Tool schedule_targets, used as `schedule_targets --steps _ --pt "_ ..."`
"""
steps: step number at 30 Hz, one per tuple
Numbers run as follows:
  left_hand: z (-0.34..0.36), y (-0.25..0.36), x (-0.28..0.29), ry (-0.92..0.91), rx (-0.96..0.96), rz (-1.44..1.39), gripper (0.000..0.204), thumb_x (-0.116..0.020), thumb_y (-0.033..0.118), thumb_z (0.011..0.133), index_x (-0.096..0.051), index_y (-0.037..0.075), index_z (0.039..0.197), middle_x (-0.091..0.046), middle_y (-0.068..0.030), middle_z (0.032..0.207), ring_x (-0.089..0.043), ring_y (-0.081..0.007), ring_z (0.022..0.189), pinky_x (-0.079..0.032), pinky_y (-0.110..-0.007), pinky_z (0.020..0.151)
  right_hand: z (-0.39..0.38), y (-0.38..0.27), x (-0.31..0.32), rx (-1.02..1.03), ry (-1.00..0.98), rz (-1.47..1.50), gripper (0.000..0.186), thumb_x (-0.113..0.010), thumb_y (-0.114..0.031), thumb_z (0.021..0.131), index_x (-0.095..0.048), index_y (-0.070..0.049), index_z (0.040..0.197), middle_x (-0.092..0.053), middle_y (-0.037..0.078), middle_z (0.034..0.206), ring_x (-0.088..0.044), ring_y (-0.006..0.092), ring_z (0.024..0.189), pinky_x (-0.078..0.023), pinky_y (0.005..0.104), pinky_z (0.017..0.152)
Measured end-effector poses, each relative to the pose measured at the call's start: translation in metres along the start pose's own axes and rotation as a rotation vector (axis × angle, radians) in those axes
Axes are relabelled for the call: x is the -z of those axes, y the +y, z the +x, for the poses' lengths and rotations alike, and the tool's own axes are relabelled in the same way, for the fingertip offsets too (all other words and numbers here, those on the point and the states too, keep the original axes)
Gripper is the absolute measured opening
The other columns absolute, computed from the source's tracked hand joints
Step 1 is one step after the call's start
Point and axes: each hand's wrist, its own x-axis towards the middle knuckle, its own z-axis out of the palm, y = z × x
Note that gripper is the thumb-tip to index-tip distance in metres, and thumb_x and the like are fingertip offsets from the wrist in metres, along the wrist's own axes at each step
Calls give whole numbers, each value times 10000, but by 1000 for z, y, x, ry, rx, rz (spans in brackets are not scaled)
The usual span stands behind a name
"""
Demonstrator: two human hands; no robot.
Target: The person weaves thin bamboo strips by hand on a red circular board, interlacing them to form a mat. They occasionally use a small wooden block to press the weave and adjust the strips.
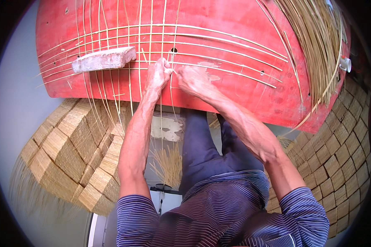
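Observation:
Both hands are close together at the near edge of a half-woven grid of thin pale plant strips (218,39) on a red board (251,16). My left hand (157,74) is closed, its thumb and fingers pinching a thin strip. Just right of it, my right hand (191,80) is also closed, and a short bit of the strip shows between the two hands. Lengthwise strips cross several curved crosswise ones. A pale, chalky block (104,60) rests on the grid left of my hands. What lies inside my fingers is mostly hidden.
A thick bundle of loose strips (313,41) lies at the board's right, beside a white cup-like object (345,64). Stacked woven straw pieces stand at lower left (66,144) and lower right (338,152). Below the board, a bunch of cut strips (167,164) stands beside my legs.

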Motion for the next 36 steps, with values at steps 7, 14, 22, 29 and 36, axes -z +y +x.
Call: schedule_targets --steps 7,14,22,29,36 --pt "5 16 12 -79 106 -143 318 -641 240 885 -563 -11 704 -565 -142 569 -603 -250 556 -457 -408 544 -18 60 9 269 524 -412 108 -615 -110 821 -552 -43 879 -592 174 852 -584 366 820 -485 482 669" --pt "18 -16 0 -14 -34 29 322 -637 250 923 -585 16 709 -601 -53 595 -585 -112 507 -467 -301 466 -5 61 6 273 553 -451 136 -667 -144 784 -569 -52 799 -592 184 803 -580 376 770 -477 487 642" --pt "10 5 1 111 -119 102 297 -679 198 879 -596 -28 704 -591 -269 668 -628 -441 666 -458 -502 596 26 19 19 -97 134 -177 231 -615 -237 849 -679 -20 802 -662 280 798 -671 445 796 -538 535 698" --pt "9 9 4 118 -112 119 276 -681 174 877 -592 -30 713 -590 -282 690 -625 -463 699 -456 -515 602 37 -3 1 -29 131 -215 284 -619 -255 878 -696 12 817 -679 276 777 -699 433 775 -562 519 679" --pt "12 12 4 95 -52 109 237 -660 178 865 -630 -32 759 -617 -289 717 -646 -464 728 -485 -519 616 31 -22 9 -93 105 -110 279 -549 -203 876 -698 24 811 -667 310 811 -687 459 818 -544 551 732"
